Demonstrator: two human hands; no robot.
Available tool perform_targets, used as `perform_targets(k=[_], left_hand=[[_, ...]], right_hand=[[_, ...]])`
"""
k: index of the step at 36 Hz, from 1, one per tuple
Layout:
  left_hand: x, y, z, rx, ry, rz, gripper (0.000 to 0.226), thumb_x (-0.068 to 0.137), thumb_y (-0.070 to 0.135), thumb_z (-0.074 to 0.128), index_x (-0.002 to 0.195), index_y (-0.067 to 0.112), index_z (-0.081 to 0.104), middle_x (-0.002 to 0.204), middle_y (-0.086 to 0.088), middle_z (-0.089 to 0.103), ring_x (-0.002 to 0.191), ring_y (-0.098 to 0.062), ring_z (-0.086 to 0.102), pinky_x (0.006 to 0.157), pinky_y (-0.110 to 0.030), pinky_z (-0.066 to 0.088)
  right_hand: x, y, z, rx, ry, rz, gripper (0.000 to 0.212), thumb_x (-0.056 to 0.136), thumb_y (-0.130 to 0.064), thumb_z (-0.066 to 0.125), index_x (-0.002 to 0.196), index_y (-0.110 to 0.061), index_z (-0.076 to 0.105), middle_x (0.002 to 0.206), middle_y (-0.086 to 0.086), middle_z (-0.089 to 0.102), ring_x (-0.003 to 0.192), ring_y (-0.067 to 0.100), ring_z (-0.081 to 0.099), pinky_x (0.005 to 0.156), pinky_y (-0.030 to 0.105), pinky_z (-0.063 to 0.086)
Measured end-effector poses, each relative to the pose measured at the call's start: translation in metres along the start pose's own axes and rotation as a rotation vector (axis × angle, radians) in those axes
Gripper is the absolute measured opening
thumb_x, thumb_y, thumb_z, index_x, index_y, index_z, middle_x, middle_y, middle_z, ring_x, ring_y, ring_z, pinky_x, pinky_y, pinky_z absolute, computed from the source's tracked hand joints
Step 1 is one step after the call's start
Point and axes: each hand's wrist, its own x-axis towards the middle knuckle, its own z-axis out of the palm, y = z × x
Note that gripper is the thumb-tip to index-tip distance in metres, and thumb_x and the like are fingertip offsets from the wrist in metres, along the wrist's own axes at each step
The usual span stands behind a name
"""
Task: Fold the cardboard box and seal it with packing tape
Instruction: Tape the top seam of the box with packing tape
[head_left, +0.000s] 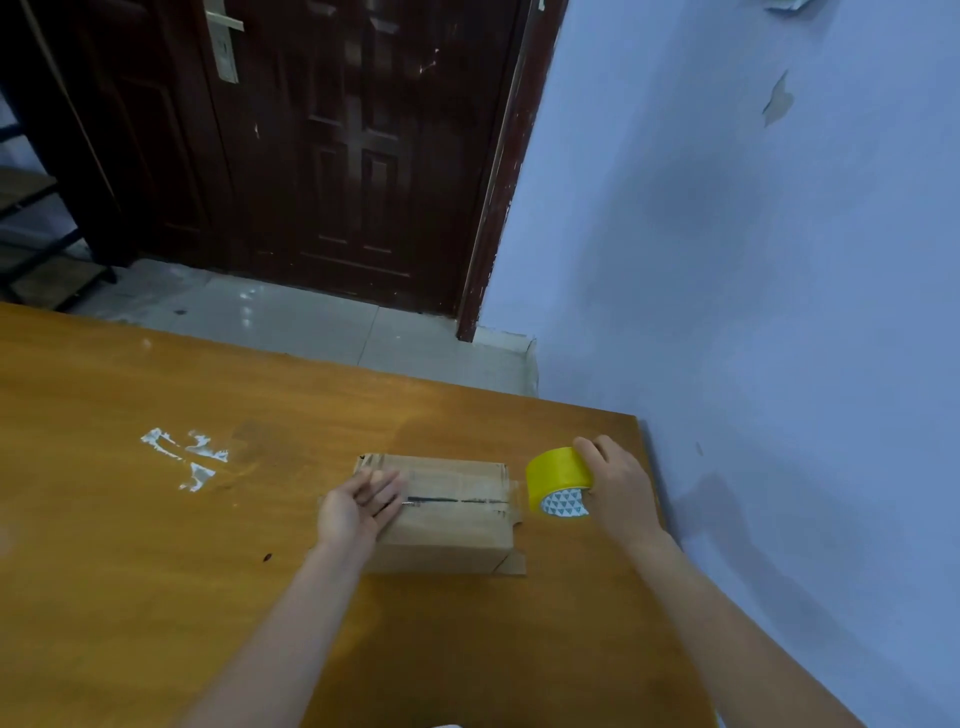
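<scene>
Wooden table (156, 545), orange-brown and glossy, fills the lower half of the view; its far right corner meets a pale blue wall (753, 260), and a dark door (322, 145) stands beyond a tiled floor. Patches of white residue (189, 457) mark the tabletop to the left, well apart from the work.

Cardboard box (447, 525) lies flat on the table near the right corner. Its top flaps are folded down and meet along a dark centre seam (457, 501) running left to right. At the right end a small flap edge projects at the base, so that end does not appear fully tidy.

Left hand (358, 506) rests on the left end of the box top, fingers extended and laid flat over the seam, pressing the flaps down. It grips nothing.

Right hand (615, 480) grips the yellow roll of packing tape (558, 480), fingers curled over the roll's outer face. The roll is held on edge just beside the right end of the box, in line with the seam.

Status: folding appears complete. A faint sheen between roll and box suggests a strip being drawn along the seam, but this cannot be confirmed. Remaining: complete the seam strip, cut it, press it down.
</scene>
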Motion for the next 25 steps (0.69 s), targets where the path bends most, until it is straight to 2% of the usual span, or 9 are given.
perform_targets(k=[2,5,9,13,15,17,19,22,25], left_hand=[[0.000,0.003,-0.003,-0.044,-0.029,-0.023,0.025,0.101,0.010,0.034,0.124,0.004,0.041,0.072,-0.012,0.073,0.065,-0.023,0.072,0.063,-0.040,0.059],[0.002,0.007,-0.007,-0.108,-0.052,-0.062,0.028,0.101,0.012,0.033,0.127,0.005,0.040,0.072,-0.011,0.073,0.064,-0.021,0.072,0.078,-0.050,0.051],[0.001,0.009,-0.009,-0.163,-0.063,-0.106,0.040,0.101,0.014,0.033,0.138,0.001,0.036,0.104,-0.019,0.069,0.078,-0.025,0.072,0.096,-0.054,0.040],[0.001,0.012,-0.011,-0.218,-0.075,-0.136,0.040,0.100,0.016,0.035,0.137,0.001,0.038,0.108,-0.021,0.066,0.072,-0.027,0.072,0.097,-0.055,0.038],[0.001,0.014,-0.012,-0.236,-0.094,-0.147,0.036,0.100,0.017,0.034,0.132,0.002,0.042,0.124,-0.021,0.059,0.071,-0.027,0.073,0.097,-0.055,0.038],[0.001,0.016,-0.013,-0.236,-0.105,-0.149,0.033,0.100,0.017,0.035,0.127,0.002,0.044,0.124,-0.020,0.059,0.072,-0.026,0.073,0.095,-0.053,0.039],[0.000,0.017,-0.013,-0.235,-0.102,-0.155,0.032,0.100,0.018,0.035,0.124,0.001,0.047,0.108,-0.019,0.066,0.076,-0.027,0.072,0.089,-0.045,0.045],[-0.002,0.021,-0.012,-0.241,-0.087,-0.189,0.031,0.099,0.018,0.037,0.119,-0.004,0.048,0.099,-0.018,0.066,0.097,-0.028,0.065,0.072,-0.033,0.054],[-0.003,0.026,-0.011,-0.185,-0.068,-0.120,0.023,0.099,0.012,0.040,0.109,-0.005,0.053,0.090,-0.018,0.067,0.084,-0.027,0.067,0.062,-0.030,0.059]], right_hand=[[0.000,-0.004,0.002,0.009,-0.010,0.007,0.068,0.024,0.012,0.083,0.089,-0.003,0.066,0.073,0.011,0.061,0.054,0.029,0.058,0.042,0.027,0.039],[0.000,-0.007,0.005,0.025,-0.002,0.006,0.066,0.027,0.013,0.082,0.090,-0.002,0.066,0.073,0.011,0.060,0.054,0.027,0.057,0.043,0.024,0.034],[0.000,-0.009,0.005,0.049,0.007,0.010,0.065,0.032,0.014,0.082,0.093,-0.001,0.066,0.076,0.012,0.061,0.056,0.028,0.059,0.042,0.025,0.038],[0.001,-0.010,0.004,0.074,-0.004,0.004,0.066,0.033,0.012,0.084,0.095,0.000,0.065,0.078,0.013,0.061,0.058,0.029,0.060,0.042,0.029,0.044],[0.002,-0.012,0.005,0.084,-0.016,0.001,0.065,0.035,0.011,0.085,0.097,0.000,0.065,0.079,0.013,0.061,0.060,0.029,0.060,0.043,0.030,0.045],[0.002,-0.013,0.006,0.083,-0.031,0.000,0.065,0.036,0.011,0.084,0.097,-0.001,0.065,0.079,0.013,0.061,0.059,0.027,0.059,0.043,0.028,0.043],[0.002,-0.015,0.007,0.083,-0.040,0.001,0.064,0.037,0.011,0.084,0.097,-0.002,0.065,0.079,0.012,0.061,0.058,0.026,0.058,0.044,0.026,0.041],[0.002,-0.016,0.007,0.077,-0.044,-0.003,0.064,0.037,0.010,0.084,0.096,-0.003,0.065,0.079,0.011,0.061,0.057,0.026,0.058,0.044,0.024,0.038],[0.002,-0.015,0.008,0.065,-0.052,-0.012,0.063,0.037,0.009,0.084,0.096,-0.004,0.065,0.078,0.010,0.061,0.057,0.024,0.057,0.043,0.024,0.038]])
